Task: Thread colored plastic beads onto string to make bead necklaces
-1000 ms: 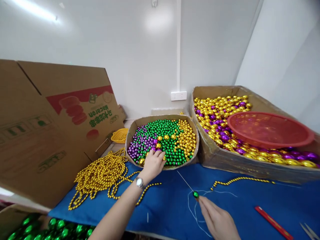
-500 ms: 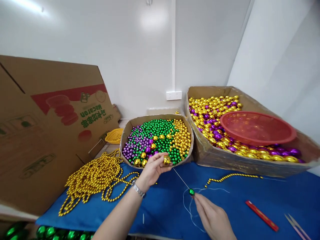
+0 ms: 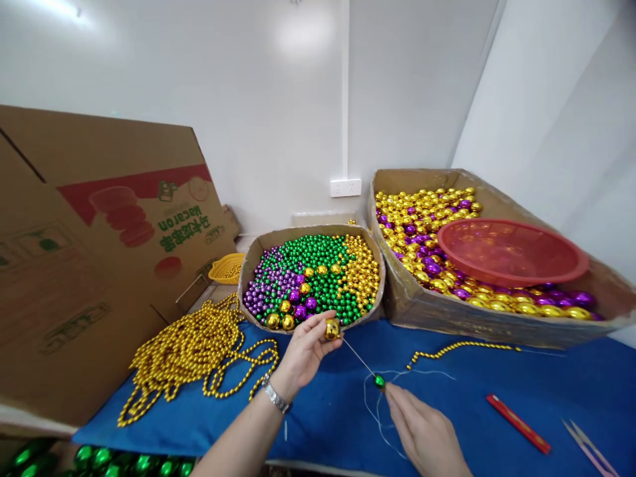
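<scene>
My left hand (image 3: 311, 348), with a metal watch on its wrist, is closed on a large shiny gold bead (image 3: 332, 328) at the near edge of the box of small beads. A long thin needle (image 3: 358, 355) runs from that gold bead down to a green bead (image 3: 379, 381) threaded on it. My right hand (image 3: 420, 424) pinches the needle just behind the green bead. Whether the tip sits inside the gold bead's hole, I cannot tell. Pale thread (image 3: 368, 404) loops over the blue cloth beside my right hand.
A cardboard box (image 3: 382, 291) holds green, purple and gold beads. Right of it stands a larger box (image 3: 422, 311) with a red basin (image 3: 511, 255). Gold bead strands (image 3: 186, 351) lie left. A red strip (image 3: 517, 423) and tweezers (image 3: 589, 447) lie right.
My left hand has come slightly down with the gold bead, bringing it to the needle's tip. My right hand has hardly moved.
</scene>
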Tool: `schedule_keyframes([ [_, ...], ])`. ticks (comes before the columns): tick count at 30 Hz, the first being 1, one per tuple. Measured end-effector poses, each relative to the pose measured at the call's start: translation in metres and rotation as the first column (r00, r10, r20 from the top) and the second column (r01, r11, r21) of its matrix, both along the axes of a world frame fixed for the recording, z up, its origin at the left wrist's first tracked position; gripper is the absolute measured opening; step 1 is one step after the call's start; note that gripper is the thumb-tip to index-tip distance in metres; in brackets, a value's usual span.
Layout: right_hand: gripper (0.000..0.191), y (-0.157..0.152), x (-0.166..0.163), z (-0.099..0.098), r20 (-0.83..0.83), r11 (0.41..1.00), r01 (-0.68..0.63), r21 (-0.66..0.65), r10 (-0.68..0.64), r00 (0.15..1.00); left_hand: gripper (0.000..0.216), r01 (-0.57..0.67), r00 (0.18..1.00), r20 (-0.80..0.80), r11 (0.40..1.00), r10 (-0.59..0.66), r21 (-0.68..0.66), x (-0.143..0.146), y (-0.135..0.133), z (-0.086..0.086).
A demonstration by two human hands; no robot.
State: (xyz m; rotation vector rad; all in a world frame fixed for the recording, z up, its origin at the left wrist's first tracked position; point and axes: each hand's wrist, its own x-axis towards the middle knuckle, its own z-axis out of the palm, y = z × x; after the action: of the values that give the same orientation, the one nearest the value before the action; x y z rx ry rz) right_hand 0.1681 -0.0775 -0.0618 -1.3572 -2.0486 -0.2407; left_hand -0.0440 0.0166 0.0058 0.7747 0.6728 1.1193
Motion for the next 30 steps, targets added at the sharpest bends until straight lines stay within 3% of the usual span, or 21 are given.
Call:
schedule_keyframes([
  [5, 0.038, -0.002, 0.0, 0.002, 0.002, 0.999, -0.001, -0.05, 0.001, 1.0, 0.036, -0.005, 0.999, -0.032, 1.0, 0.005, 0.008, 0.0, -0.002, -0.001],
  [12, 0.038, 0.001, -0.004, 0.001, -0.101, 0.995, -0.047, -0.093, 0.038, 0.994, 0.039, 0.011, 0.987, -0.158, 0.989, 0.013, 0.148, 0.009, -0.019, -0.008],
  [17, 0.036, 0.001, -0.007, 0.003, -0.216, 0.982, -0.112, -0.151, 0.077, 0.973, 0.037, 0.032, 0.997, -0.069, 0.998, -0.029, 0.045, 0.012, -0.025, -0.014],
  [21, 0.037, 0.0, -0.006, -0.002, -0.201, 0.987, -0.109, -0.117, 0.084, 0.976, 0.037, -0.035, 0.989, -0.142, 0.996, 0.046, 0.08, 0.014, -0.027, -0.015],
  [30, 0.037, 0.001, -0.004, -0.011, -0.189, 0.986, -0.134, -0.099, 0.113, 0.975, 0.04, 0.002, 0.992, -0.129, 1.0, -0.004, -0.017, 0.01, -0.028, -0.017],
])
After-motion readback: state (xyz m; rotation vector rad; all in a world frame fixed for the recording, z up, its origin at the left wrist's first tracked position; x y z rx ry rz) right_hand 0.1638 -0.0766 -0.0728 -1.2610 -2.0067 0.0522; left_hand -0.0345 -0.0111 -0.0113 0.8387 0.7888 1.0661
